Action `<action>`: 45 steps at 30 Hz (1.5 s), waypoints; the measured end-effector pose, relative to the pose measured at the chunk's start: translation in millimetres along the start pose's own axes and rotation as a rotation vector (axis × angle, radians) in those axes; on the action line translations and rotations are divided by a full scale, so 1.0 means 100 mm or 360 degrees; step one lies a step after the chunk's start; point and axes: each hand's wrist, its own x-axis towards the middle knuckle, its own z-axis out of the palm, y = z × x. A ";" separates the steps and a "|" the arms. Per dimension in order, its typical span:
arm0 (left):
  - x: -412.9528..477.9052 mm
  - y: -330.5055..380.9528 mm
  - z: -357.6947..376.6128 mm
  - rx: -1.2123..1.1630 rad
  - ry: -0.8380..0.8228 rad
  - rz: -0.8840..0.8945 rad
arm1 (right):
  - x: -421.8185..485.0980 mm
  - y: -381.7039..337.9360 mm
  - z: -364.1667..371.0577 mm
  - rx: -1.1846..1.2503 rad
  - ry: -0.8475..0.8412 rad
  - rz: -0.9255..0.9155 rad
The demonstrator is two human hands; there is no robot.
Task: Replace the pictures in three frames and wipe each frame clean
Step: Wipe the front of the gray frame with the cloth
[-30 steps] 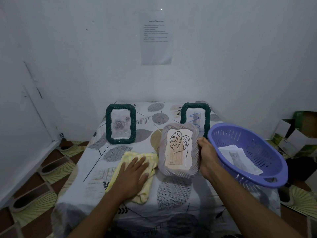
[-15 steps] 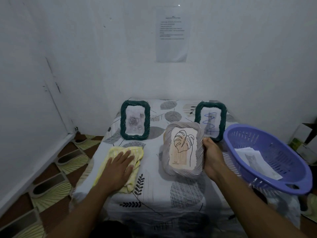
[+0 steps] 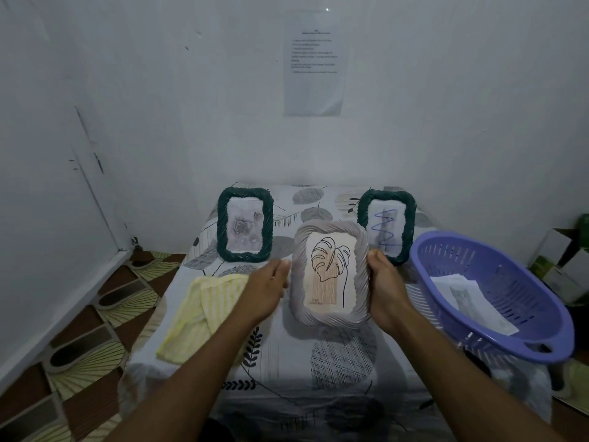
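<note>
Flanking grey frame (image 3: 330, 275): cloth (image 3: 204, 311) (yellow), basket (image 3: 516, 275).

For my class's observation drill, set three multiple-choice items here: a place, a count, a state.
1. Where are the loose pictures? A on a chair; B in the purple basket; C in a drawer.
2. How many dark green frames stand on the table? A one; B three; C two.
3. The right hand is: A gripping the grey frame; B flat on the table; C holding a pen.
Key: 1B, papers lie in the basket; 2C, one left, one right; 3A, it clasps the frame's right edge.
</note>
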 end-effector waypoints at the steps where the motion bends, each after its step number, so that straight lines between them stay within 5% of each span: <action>1: 0.07 0.10 0.10 -0.0311 -0.0094 -0.0165 | 0.01 0.00 -0.01 0.0016 -0.0008 0.0005; 5: 0.28 0.26 0.32 -0.1034 -0.0108 -0.0605 | 0.08 -0.02 -0.05 0.0023 -0.0070 0.0013; 14: 0.89 0.16 0.24 -0.0970 0.0066 -0.0559 | 0.69 -0.10 0.10 -0.0238 -0.0123 0.0000; 25: 1.74 -0.22 0.35 -0.1214 0.0129 -0.0642 | 1.54 -0.02 0.39 -0.0017 0.0041 -0.0098; 36: 1.80 -0.45 0.48 -0.1029 0.0169 -0.0602 | 1.74 0.29 0.39 -0.0159 0.0065 -0.0086; 45: 1.40 -0.47 0.59 -0.0443 0.0207 -0.0166 | 1.34 0.50 0.20 -0.0613 0.0186 -0.0188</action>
